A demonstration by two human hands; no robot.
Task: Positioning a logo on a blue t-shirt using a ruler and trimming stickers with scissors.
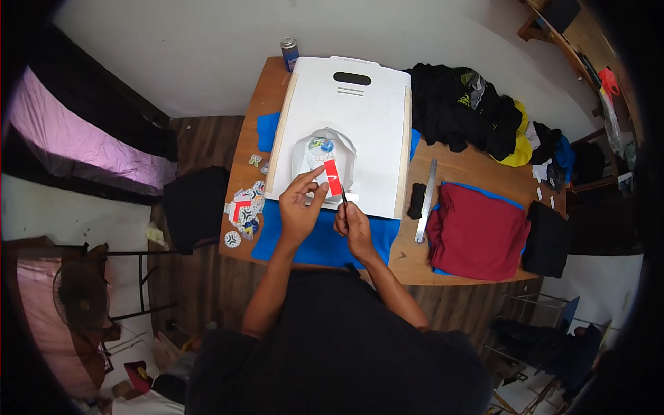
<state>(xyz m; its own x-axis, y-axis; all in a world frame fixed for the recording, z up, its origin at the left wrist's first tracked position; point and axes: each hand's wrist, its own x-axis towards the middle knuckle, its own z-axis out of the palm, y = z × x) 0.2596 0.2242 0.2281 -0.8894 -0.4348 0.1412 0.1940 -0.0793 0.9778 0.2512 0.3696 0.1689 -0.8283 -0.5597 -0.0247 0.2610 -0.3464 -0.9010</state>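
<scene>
A small red rectangular piece (333,178) with a white mark is pinched between the thumb and fingers of my left hand (302,203). My right hand (353,223) is closed around a slim dark pointed tool (344,196), whose tip meets the lower edge of the red piece; its exact kind is too small to tell. Both hands are above the front of a white board-like panel (377,131) with a slot near its far end. Behind the red piece, a rounded opening (299,155) in the panel holds a pale wad with a blue spot.
Colourful patterned cutouts (247,207) lie at the table's left edge. A spray can (289,54) stands at the far left corner. Right of the panel lie a metal ruler (427,200), folded maroon cloth (477,232) and heaped black clothes (456,104). Blue cloth (297,242) shows under the panel.
</scene>
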